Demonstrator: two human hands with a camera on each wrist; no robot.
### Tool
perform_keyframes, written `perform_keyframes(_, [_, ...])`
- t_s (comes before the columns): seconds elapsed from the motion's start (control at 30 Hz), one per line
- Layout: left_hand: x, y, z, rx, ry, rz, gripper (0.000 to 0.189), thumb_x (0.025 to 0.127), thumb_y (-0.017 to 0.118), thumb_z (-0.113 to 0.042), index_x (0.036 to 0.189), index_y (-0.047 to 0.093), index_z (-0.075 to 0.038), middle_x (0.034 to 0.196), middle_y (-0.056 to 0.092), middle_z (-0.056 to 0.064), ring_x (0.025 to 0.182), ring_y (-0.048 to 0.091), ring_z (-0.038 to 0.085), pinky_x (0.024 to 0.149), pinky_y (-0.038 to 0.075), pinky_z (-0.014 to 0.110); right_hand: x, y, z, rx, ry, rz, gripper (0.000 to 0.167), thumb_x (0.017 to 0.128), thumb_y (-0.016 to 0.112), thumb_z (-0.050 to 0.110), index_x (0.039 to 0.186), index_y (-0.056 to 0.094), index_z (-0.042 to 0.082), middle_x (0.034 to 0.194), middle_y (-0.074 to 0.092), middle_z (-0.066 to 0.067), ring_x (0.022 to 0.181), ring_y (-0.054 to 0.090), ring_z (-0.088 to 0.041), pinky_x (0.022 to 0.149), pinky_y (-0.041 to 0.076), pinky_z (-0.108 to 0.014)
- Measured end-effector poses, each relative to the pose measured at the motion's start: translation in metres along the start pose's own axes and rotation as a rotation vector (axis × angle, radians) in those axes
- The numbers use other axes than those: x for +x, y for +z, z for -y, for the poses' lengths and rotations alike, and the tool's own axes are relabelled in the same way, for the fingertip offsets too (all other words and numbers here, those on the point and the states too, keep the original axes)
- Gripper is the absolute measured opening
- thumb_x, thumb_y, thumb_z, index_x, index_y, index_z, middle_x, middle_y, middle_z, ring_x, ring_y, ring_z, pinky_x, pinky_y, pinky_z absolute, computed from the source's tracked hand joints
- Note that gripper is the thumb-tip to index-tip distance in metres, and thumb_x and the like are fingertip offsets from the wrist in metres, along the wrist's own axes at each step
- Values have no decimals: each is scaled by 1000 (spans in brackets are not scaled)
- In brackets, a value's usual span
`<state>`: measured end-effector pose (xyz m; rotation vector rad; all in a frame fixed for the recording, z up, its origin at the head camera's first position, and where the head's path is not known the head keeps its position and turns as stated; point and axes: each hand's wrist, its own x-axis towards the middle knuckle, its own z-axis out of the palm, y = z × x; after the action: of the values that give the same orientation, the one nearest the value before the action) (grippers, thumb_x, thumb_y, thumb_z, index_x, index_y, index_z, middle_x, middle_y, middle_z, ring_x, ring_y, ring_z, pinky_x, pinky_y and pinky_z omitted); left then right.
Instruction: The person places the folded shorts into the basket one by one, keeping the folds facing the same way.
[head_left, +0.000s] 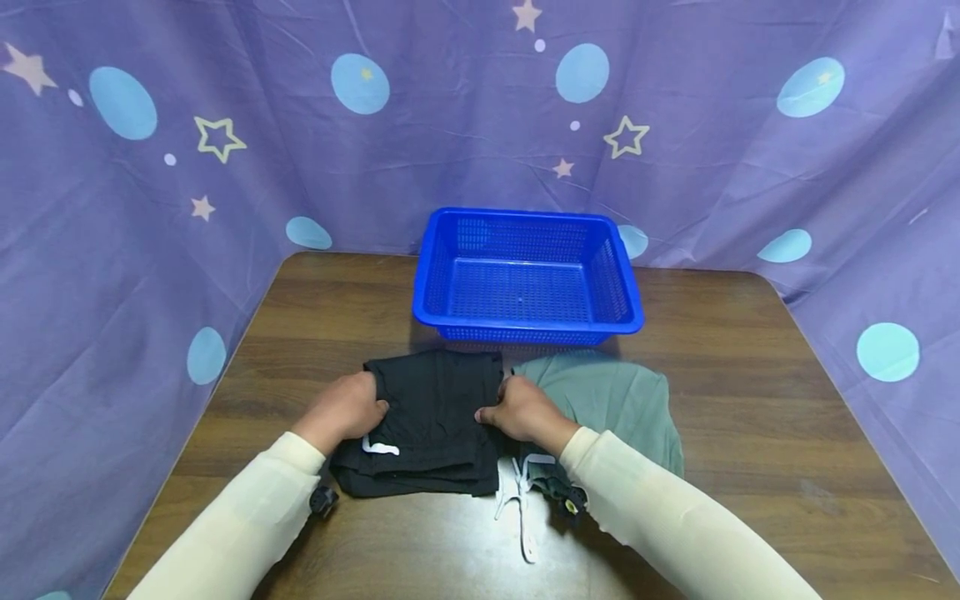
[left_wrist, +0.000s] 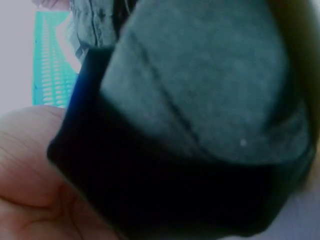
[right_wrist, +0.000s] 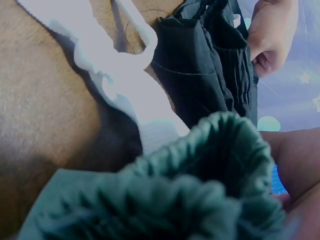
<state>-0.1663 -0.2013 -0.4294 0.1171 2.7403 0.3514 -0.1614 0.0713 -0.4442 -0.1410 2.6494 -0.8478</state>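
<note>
A folded pair of black drawstring pants lies on the table with a short white cord end showing at its left. My left hand pinches its left edge, thumb on top and the other fingers hidden beneath. At the opposite edge, my right hand pinches the cloth in the same way. Green drawstring pants lie folded to the right, partly under my right forearm. Their gathered waistband and white drawstring appear close up in the right wrist view. Dark cloth fills most of the left wrist view.
A blue plastic basket with perforated sides stands behind the pants, near the back edge of the wooden table. Nothing lies in the basket. A purple curtain with stars and ovals hangs behind and at both sides.
</note>
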Motion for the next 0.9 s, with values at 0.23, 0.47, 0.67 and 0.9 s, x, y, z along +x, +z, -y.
perform_keyframes(0.23, [1,1,0,-27,5,1,40,96,61,-18,121,62,13,121,63,34,106,64,43,86,52,57,0,4,-2,9,-72,-12,21,88,80,24,86,66,8,75,62,-1,72,57,-17,68,50,-37])
perform_keyframes(0.47, [-2,0,0,-70,43,-47,46,96,60,-17,126,56,17,123,60,38,111,61,49,88,51,59,-2,3,-2,45,-124,-27,19,88,77,21,84,62,9,74,60,-2,69,55,-18,64,48,-37])
perform_keyframes(0.67, [-3,-2,0,-98,82,-46,51,98,58,-16,133,49,20,130,55,40,120,56,52,97,47,61,-4,5,-5,126,-145,-15,17,89,74,16,101,66,5,82,64,-1,75,57,-16,71,51,-37])
perform_keyframes(0.9, [-6,-5,1,-147,107,-43,57,101,52,-14,142,36,23,141,44,43,132,45,53,107,38,61,-5,5,-6,209,-150,-26,16,87,75,12,94,62,7,75,54,-1,66,50,-16,58,41,-33])
